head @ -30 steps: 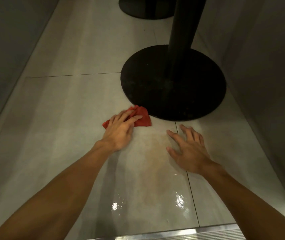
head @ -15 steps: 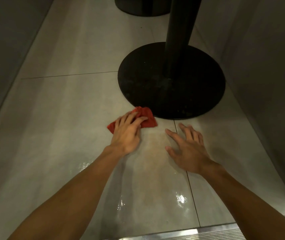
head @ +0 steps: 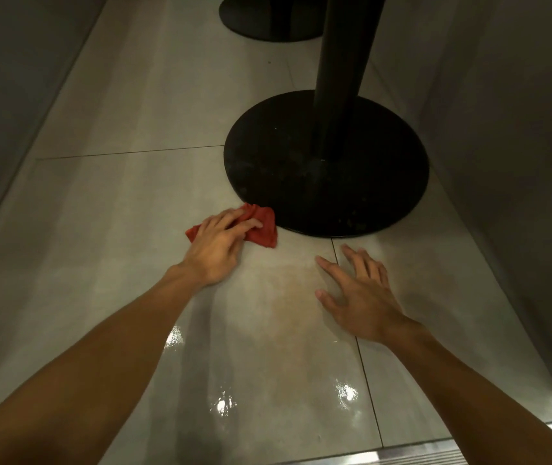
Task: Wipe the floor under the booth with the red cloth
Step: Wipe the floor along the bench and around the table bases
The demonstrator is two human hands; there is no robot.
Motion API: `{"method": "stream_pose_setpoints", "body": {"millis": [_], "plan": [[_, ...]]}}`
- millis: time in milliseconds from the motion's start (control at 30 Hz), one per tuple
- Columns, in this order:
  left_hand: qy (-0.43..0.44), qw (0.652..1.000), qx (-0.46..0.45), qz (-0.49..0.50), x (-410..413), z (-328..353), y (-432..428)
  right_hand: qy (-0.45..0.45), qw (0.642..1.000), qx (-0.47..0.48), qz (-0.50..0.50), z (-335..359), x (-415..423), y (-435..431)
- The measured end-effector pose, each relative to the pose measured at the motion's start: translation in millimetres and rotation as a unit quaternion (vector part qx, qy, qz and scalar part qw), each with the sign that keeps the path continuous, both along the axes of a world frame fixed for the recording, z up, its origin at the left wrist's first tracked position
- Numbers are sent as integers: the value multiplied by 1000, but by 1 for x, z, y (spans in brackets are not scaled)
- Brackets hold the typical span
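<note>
Grey tile floor (head: 133, 229) runs between the booth walls (head: 519, 162). Just short of the round black table base (head: 301, 182), the right hand (head: 361, 297) lies spread flat, holding nothing, probably bracing the lean. The left hand (head: 215, 250) presses straight fingers (head: 231, 217) onto the red cloth (head: 262, 229), bunched at the base's rim, apparently to clean that edge.

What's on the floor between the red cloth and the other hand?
Nothing solid: the head view shows bare floor tile with a faint brownish patch between the red cloth and the right hand.
</note>
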State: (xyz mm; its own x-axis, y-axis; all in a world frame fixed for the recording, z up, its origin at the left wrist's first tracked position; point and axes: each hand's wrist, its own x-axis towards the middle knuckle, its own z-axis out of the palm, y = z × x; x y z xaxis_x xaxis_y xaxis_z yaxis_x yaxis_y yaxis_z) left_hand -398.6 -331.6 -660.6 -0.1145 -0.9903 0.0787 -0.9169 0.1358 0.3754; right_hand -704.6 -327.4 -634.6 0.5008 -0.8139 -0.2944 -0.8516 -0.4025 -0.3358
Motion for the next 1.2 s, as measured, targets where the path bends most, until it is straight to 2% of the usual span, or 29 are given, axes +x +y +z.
{"method": "stream_pose_setpoints", "body": {"millis": [267, 433, 733, 1000, 1200], "plan": [[11, 995, 35, 94, -2, 0, -3, 1, 1000, -4, 2, -1, 1, -1], [15, 999, 16, 29, -22, 1, 27, 5, 1000, 4, 0, 2, 2, 0], [9, 1000, 7, -14, -22, -2, 100, -2, 1000, 1, 2, -2, 1, 3], [-24, 995, 76, 67, -33, 5, 76, 7, 1000, 11, 2, -2, 2, 4], [-15, 997, 45, 54, -47, 5, 108, 11, 1000, 18, 6, -1, 1, 4]]}}
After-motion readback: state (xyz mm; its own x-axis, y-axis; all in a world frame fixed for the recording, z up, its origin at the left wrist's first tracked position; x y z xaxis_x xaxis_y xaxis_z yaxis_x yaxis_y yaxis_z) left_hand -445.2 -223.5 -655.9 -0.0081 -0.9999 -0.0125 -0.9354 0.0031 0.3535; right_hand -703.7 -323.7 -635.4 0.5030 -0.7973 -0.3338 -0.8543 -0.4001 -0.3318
